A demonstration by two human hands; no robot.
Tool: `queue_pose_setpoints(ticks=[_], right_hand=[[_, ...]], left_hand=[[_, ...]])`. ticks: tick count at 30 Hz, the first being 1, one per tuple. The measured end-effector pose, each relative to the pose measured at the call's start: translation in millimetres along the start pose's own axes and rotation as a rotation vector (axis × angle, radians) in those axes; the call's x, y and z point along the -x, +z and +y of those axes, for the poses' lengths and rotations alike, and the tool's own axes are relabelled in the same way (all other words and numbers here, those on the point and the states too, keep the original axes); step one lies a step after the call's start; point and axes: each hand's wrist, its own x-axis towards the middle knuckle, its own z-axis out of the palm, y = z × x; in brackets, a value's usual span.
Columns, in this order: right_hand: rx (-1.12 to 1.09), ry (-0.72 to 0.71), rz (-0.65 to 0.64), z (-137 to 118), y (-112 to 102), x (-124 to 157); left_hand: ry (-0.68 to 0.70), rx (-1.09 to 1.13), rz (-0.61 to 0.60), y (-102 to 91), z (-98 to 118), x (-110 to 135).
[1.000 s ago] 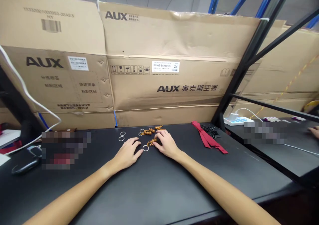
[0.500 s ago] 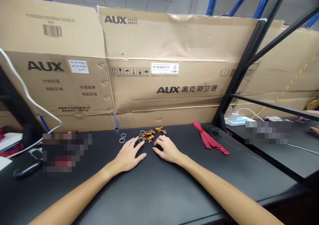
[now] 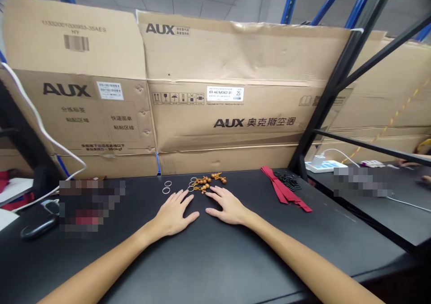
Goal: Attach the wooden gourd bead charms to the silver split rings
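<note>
My left hand (image 3: 174, 214) lies palm down on the black tabletop (image 3: 198, 263), fingers spread, holding nothing. Opposite it, my right hand (image 3: 228, 206) also rests on the table, its fingers stretched out and apart. Just beyond the fingertips sit several brown wooden gourd-shaped beads on yellow-orange cords (image 3: 204, 183), some beside metal rings. Two loose split rings (image 3: 166, 187) lie past my left hand's fingers. To the right, red ribbon strips (image 3: 281, 188) overlap next to a heap of small black pieces (image 3: 288, 180), whose kind I cannot make out.
Cardboard sheets (image 3: 229, 70) wall off the back of the table. A black shelf post (image 3: 323, 93) stands at the right. Eyeglasses (image 3: 50, 206) and a dark case (image 3: 38, 227) lie at the left near a white cable (image 3: 50, 138). Another person's hand (image 3: 426, 178) shows at the far right edge.
My right hand has uncurled, its fingers now extended on the table. My left hand has stayed nearly in place. The view has shifted slightly.
</note>
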Motion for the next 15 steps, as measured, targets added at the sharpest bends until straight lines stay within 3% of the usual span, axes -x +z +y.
queue_pose_setpoints(ticks=[5,15], right_hand=[[-0.012,0.031,-0.06,0,-1,-1],[0.016,0.115,-0.085,0,1,-16]], left_hand=[[0.011,0.038,0.037,2.2,-4,-2],[-0.037,0.031,-0.032,-3.9,-7,-17]])
